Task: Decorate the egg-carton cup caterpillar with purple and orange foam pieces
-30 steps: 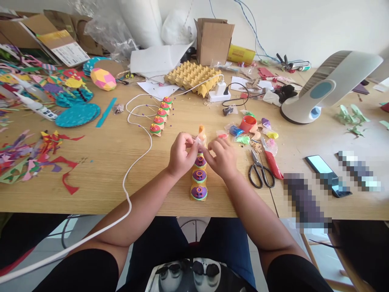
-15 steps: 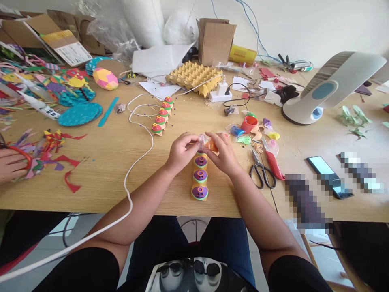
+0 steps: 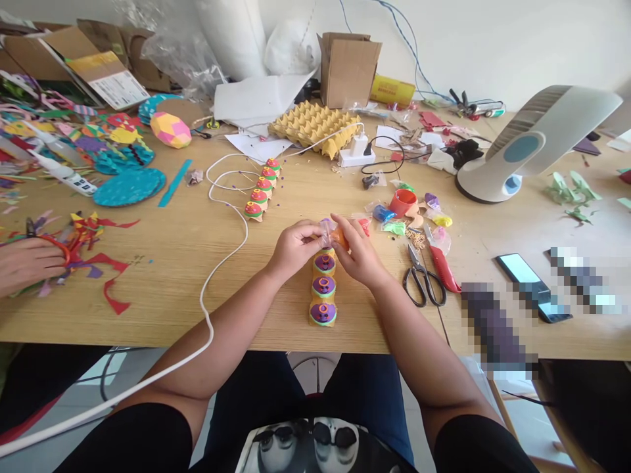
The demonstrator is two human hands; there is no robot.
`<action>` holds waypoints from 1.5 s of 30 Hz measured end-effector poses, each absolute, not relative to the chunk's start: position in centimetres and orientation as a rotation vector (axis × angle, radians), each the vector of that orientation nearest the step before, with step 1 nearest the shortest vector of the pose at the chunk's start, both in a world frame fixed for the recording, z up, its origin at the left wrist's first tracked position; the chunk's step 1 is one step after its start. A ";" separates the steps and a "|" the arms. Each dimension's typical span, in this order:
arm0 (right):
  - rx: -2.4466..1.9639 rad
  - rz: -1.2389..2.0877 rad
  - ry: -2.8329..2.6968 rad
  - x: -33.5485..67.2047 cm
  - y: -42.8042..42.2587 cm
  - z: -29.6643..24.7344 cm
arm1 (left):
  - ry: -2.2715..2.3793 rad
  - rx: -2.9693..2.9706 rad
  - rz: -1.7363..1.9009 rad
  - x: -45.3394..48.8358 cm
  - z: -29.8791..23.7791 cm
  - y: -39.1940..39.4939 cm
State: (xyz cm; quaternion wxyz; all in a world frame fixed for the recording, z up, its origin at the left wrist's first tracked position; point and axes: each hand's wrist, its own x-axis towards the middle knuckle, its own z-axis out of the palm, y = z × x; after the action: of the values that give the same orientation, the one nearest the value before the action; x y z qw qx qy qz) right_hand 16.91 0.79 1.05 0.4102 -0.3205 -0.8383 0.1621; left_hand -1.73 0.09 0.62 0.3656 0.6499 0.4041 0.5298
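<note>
My left hand pinches the clear, crinkled end of a small plastic bag of orange modelling clay. On its other side my right hand is closed around the orange part. Both hands hover over the far end of an egg-carton strip whose cups carry purple clay with orange rings and pale green rims. The strip's far cups are partly hidden by my hands. A second egg-carton strip with red and green clay stands further back to the left.
Right of my hands lie black-handled scissors, a red-handled knife, a red tape ring and several clay bags. A white cable crosses on the left. Another person's hand holds orange-handled scissors at left. A white fan stands right.
My right hand's fingers have closed further over the orange clay bag, covering more of it. At left, the other person's hand with scissors has moved right over the paper scraps.
</note>
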 end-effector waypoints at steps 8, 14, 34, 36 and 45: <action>-0.813 0.321 -2.184 16.8 0.4 1.3 | 1.077 1.679 1.381 -1.6 0.6 -0.1; -0.821 0.273 -2.183 16.9 0.5 1.2 | 1.127 1.808 1.475 -1.7 0.7 0.0; -1.069 0.384 -1.787 16.5 1.0 0.4 | 1.033 1.205 1.580 -0.8 1.3 -0.4; -1.098 0.400 -1.755 16.4 1.0 0.3 | 1.010 1.312 1.568 -0.7 1.5 -0.8; -1.086 0.694 -1.634 16.0 0.8 0.3 | 0.955 1.628 1.321 -0.8 1.4 -1.1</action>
State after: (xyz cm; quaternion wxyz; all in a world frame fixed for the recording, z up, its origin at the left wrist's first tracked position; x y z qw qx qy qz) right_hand 16.03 0.75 0.29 0.5056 -0.4503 -0.6774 0.2876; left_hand -0.81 -1.10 1.44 0.4065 0.6457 0.3787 0.5240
